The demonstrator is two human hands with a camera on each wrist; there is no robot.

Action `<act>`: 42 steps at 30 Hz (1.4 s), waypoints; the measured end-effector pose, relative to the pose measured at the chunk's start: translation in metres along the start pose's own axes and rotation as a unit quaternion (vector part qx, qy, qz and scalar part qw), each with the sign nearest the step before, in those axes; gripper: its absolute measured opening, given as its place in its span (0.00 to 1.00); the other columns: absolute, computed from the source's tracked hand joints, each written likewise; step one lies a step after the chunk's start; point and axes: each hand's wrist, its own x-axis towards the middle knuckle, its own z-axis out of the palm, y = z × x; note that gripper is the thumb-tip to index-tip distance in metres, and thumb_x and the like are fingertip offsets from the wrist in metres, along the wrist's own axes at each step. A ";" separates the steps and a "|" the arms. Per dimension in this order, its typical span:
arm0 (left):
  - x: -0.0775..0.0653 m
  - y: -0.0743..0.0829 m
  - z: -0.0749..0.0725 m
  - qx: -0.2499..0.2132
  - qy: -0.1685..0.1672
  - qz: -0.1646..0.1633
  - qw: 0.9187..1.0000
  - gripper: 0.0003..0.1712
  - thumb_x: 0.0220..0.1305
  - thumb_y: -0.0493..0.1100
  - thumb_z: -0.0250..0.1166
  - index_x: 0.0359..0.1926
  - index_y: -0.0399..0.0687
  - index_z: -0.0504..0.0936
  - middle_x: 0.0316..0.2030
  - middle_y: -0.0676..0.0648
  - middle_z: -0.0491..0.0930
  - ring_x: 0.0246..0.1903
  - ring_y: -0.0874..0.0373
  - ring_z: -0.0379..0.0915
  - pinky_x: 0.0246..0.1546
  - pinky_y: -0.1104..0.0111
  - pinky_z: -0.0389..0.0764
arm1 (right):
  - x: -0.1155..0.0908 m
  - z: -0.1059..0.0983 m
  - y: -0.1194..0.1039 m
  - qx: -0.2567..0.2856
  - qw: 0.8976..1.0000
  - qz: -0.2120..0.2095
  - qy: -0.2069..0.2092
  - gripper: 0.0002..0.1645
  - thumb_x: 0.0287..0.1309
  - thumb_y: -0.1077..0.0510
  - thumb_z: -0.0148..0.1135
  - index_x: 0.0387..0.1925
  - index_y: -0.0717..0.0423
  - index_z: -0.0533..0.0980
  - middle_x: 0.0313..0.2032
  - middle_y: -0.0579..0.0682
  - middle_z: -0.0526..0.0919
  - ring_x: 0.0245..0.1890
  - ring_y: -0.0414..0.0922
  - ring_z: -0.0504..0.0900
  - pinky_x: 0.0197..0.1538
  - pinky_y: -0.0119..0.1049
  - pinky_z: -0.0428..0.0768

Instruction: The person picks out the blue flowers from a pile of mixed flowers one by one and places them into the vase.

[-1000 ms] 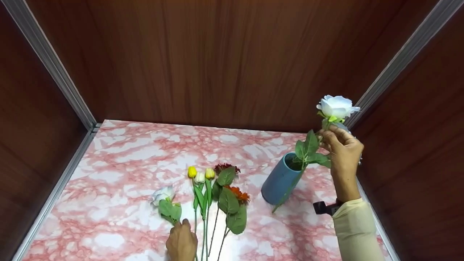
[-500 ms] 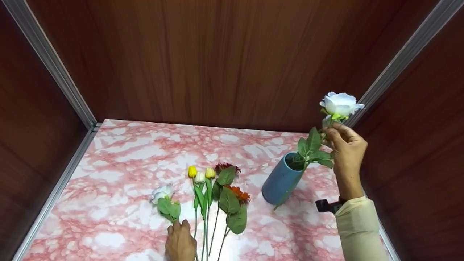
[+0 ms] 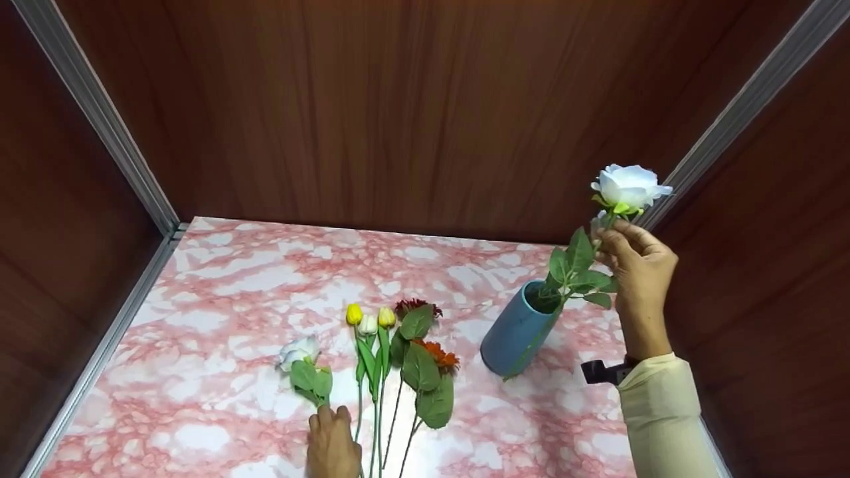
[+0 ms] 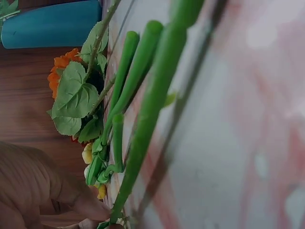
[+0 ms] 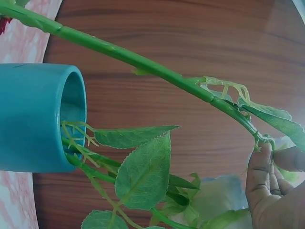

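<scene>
My right hand (image 3: 644,269) pinches the stem of a white rose (image 3: 629,189) just below its bloom, above and right of a blue vase (image 3: 514,332). In the right wrist view the rose's green stem (image 5: 143,62) slants past the vase mouth, outside it. Other leafy stems (image 5: 102,176) stand inside the vase, with a pale bloom partly visible beyond them. At the front of the table my left hand (image 3: 333,445) pinches the stem of a second white rose (image 3: 299,352), whose bloom lies near the tabletop. In the left wrist view this stem (image 4: 147,109) angles up from the fingertips.
Yellow and white tulips (image 3: 367,325) lie just right of my left hand. Beside them are a dark red flower (image 3: 428,309) and an orange flower (image 3: 439,356) with broad leaves. Brown wood-grain panels (image 3: 372,119) enclose the marbled pink-and-white table (image 3: 219,299).
My right hand has risen slightly and moved right, lifting the white rose with it. My left hand has barely moved and keeps its hold on the other rose's stem.
</scene>
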 end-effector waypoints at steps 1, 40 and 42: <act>0.000 0.000 0.001 -0.002 0.004 0.002 1.000 0.17 0.30 0.26 0.66 0.27 0.38 0.74 0.30 0.38 0.66 0.34 0.40 0.63 0.31 0.51 0.68 | 0.000 0.000 0.000 0.000 1.000 0.002 0.001 0.11 0.44 0.75 0.60 0.34 0.77 0.74 0.24 0.61 0.81 0.19 0.47 0.80 0.20 0.32 0.76; -0.003 -0.001 0.003 -0.041 0.044 -0.056 0.997 0.20 0.32 0.23 0.64 0.32 0.36 0.74 0.36 0.33 0.62 0.35 0.36 0.63 0.32 0.51 0.67 | 0.032 -0.003 -0.017 0.015 0.999 -0.009 0.027 0.11 0.41 0.74 0.63 0.32 0.75 0.75 0.23 0.61 0.81 0.16 0.45 0.78 0.17 0.32 0.75; -0.002 0.000 0.002 -0.041 0.031 -0.068 0.996 0.20 0.32 0.24 0.64 0.33 0.36 0.74 0.37 0.32 0.62 0.36 0.36 0.63 0.33 0.51 0.67 | 0.032 -0.004 -0.018 0.024 0.999 -0.013 0.029 0.11 0.41 0.74 0.63 0.32 0.74 0.76 0.24 0.61 0.81 0.16 0.46 0.78 0.17 0.32 0.75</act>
